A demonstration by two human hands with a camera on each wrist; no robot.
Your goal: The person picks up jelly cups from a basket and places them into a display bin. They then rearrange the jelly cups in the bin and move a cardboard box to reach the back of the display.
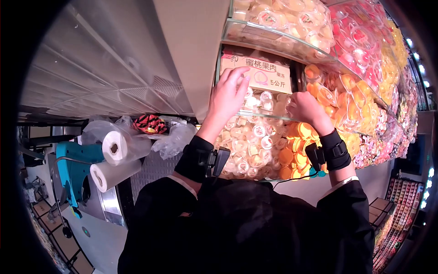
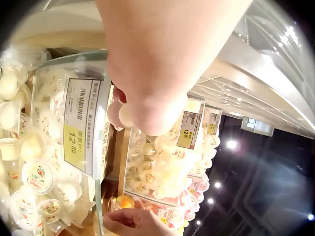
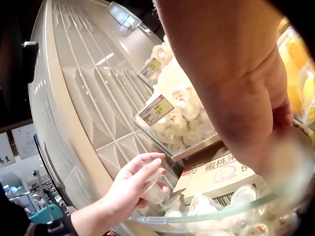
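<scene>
Both hands reach into a glass-fronted shelf bin of clear-cupped, pale jelly cups. My left hand is at the bin's left side, before a cardboard box with handwritten characters and a peach drawing. In the right wrist view, its thumb and fingers curl round a clear jelly cup. My right hand is at the right side of the bin, fingers curled. Close under its fingertips in the right wrist view is a blurred pale jelly cup, which it pinches. Its fingertips are partly hidden.
A glass divider with a price tag edges the bin. Orange jelly cups lie to the right, and pink packs fill an upper bin. On the left are rolls of plastic bags and a teal scale-like device.
</scene>
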